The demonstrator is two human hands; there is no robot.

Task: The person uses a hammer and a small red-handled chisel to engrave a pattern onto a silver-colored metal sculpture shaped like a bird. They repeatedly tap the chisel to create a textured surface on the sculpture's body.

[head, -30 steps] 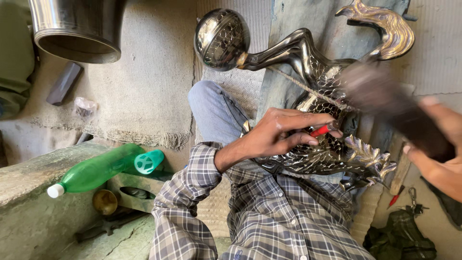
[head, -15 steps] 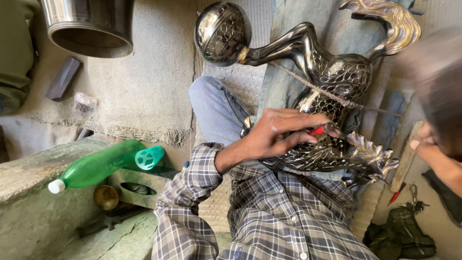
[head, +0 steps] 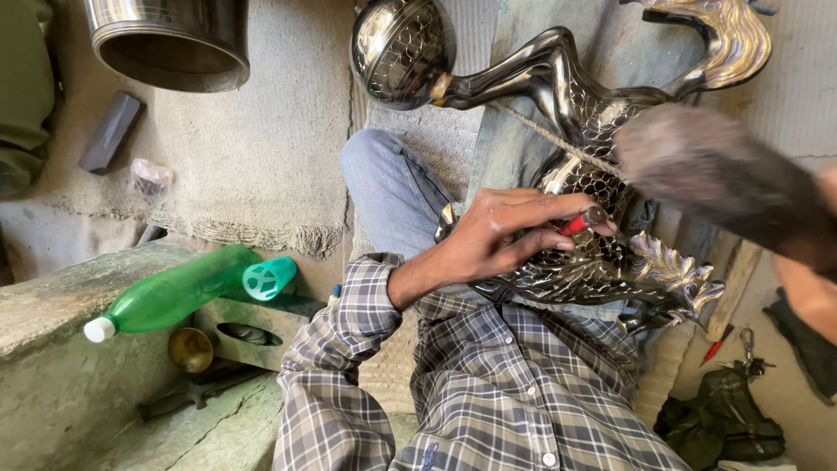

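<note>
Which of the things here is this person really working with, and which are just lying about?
In use:
- left hand, pressing a red-handled tool to the work
- shiny metal figure across the lap
- right hand, swinging a dark blurred mallet

Lying about:
- green bottle
- teal cap
- steel pot
- dark block
- green bag

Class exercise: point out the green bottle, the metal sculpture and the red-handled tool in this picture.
Green bottle (head: 174, 296): head view, middle of its body.
Metal sculpture (head: 602, 122): head view, scaled body.
Red-handled tool (head: 573, 225): head view, red handle between the left hand's fingers.
</note>
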